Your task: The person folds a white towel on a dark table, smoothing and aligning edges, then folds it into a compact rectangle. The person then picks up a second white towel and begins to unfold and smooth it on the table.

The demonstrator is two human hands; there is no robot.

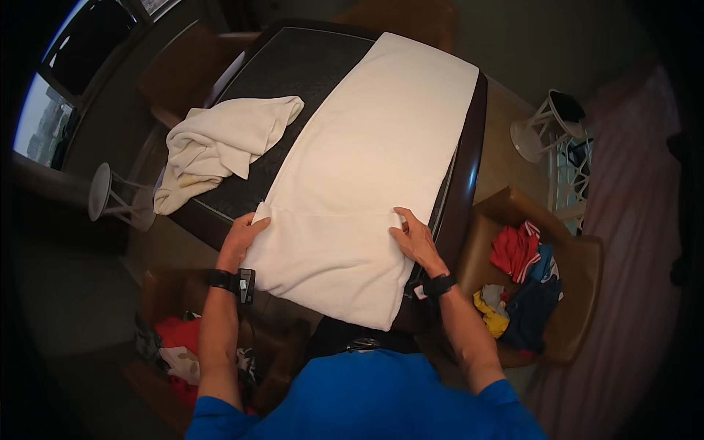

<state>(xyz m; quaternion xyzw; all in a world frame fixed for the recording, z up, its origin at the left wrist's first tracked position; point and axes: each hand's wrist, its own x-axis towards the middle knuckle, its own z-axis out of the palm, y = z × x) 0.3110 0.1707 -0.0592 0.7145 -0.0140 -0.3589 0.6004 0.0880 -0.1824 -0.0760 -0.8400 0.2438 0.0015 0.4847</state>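
Observation:
A long white towel [374, 139] stretches from the far edge of the dark table toward me, its near end hanging over the front edge. A crosswise crease or edge runs between my hands. My left hand [243, 238] grips the towel's left side, thumb on top and the other fingers mostly hidden beneath. On the right side, my right hand [413, 238] pinches the cloth between thumb and forefinger. Left of the long towel lies a crumpled cream towel [224, 139], touched by neither hand.
The dark table [293, 62] has a rounded, shiny rim. A brown chair [579, 293] at right holds red, blue and yellow clothes [524, 301]. Another chair at lower left bears red and patterned clothes [180, 341]. White stools [532, 136] stand on both sides.

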